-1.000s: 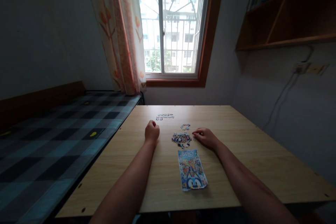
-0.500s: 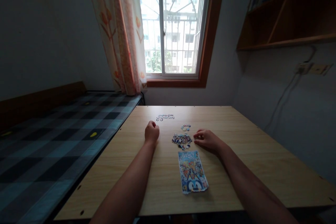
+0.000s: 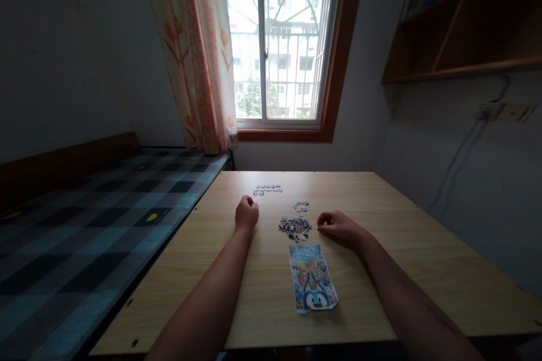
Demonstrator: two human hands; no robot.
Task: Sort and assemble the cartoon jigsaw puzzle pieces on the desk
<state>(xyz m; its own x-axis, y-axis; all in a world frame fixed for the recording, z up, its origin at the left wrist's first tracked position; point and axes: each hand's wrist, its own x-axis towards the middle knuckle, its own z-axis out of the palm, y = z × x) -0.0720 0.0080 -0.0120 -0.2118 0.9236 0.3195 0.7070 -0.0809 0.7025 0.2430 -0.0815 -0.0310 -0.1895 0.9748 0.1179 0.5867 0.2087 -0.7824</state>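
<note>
A pile of small jigsaw puzzle pieces [image 3: 293, 227] lies in the middle of the wooden table. My right hand [image 3: 337, 225] rests just to its right, fingers curled in and thumb against them; anything between the fingertips is too small to make out. Left of the pile, my left hand [image 3: 246, 213] is closed in a fist on the tabletop, its inside hidden. Beyond it, several pieces stand in rows [image 3: 267, 189]. A smaller curved group of pieces [image 3: 301, 206] sits just behind the pile. Nearest me lies a colourful picture sheet [image 3: 312, 277] with a cartoon dog.
The wooden table [image 3: 203, 276] reaches toward the window [image 3: 292, 51]. A bed with a checked cover [image 3: 84, 237] stands along its left side. On the right wall hang a wooden shelf [image 3: 444, 72] and a socket with a cable [image 3: 486, 111].
My right hand has drawn slightly right, away from the pile, and its fingers are curled in more. My left hand stays in place. The view has shifted a little.
</note>
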